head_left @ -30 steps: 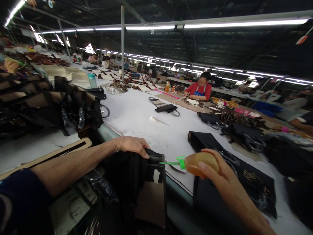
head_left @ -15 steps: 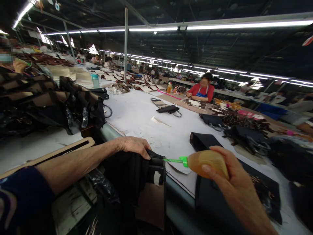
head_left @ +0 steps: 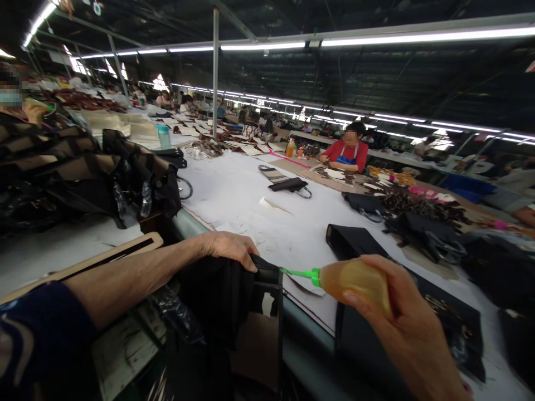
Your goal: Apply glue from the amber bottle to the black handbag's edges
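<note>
My left hand (head_left: 234, 249) grips the top edge of a black bag (head_left: 209, 301), thumb on the near side and the other fingers hidden behind. The bag hangs at the table's edge, a brown panel and a pale patch showing on its side. In my right hand (head_left: 401, 303) lies a squeeze bottle (head_left: 355, 281) of amber liquid, tipped on its side. Its thin green nozzle points left, the tip at the upper corner of the bag, touching or very close to it. A plastic-wrapped strap (head_left: 179, 317) dangles from the bag.
Several black bags (head_left: 83, 178) are heaped at the left. More black pieces (head_left: 359, 242) lie on the white table (head_left: 234, 189) at the right. A flat piece with a handle (head_left: 288, 185) sits mid-table. Across from me works a person in red (head_left: 351, 150); a turquoise cup (head_left: 163, 136) stands farther back.
Both hands keep nearly the same places. The bottle has tilted slightly, and its nozzle tip stays by the bag's corner.
</note>
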A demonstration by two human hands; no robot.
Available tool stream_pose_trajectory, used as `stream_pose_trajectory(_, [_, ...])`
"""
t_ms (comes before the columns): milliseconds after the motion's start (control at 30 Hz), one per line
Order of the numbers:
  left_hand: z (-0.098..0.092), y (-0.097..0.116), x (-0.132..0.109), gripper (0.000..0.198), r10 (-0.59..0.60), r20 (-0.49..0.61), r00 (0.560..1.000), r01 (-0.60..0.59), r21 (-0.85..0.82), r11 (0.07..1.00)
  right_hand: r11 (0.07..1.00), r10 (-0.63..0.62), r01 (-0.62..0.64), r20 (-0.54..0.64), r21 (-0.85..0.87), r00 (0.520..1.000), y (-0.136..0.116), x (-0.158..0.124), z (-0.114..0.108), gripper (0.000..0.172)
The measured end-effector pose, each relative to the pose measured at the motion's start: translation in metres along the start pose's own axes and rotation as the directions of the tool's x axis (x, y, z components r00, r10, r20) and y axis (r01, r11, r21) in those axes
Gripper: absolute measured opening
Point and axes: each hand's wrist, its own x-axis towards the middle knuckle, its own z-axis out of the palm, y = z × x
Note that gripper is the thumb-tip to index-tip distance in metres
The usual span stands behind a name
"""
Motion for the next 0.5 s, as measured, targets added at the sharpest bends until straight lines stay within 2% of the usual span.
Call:
stream_pose_trajectory(167, [0.0002, -0.0009, 0.0011, 0.033, 0.003, 0.014, 1.000, -0.003, -0.020, 1.000, 0.998, -0.055, 0.055, -0.010, -0.017, 0.998, -0.0009, -0.0068, -0.0001, 0.033])
stream_pose_trajectory(367, [0.0004, 0.0002, 0.0013, 0.036, 0.012, 0.026, 1.000, -0.011, -0.043, 0.999, 0.997, -0.054, 0.049, -0.081, -0.060, 0.995, -0.0008, -0.0039, 0.0034, 0.035])
stream_pose_trajectory(500, [0.0004, 0.0008, 0.0008, 0.033, -0.001, 0.023, 1.000, 0.001, -0.025, 1.000, 0.991, -0.103, 0.091, -0.125, -0.095, 0.987, 0.0022, -0.0060, 0.0058, 0.037])
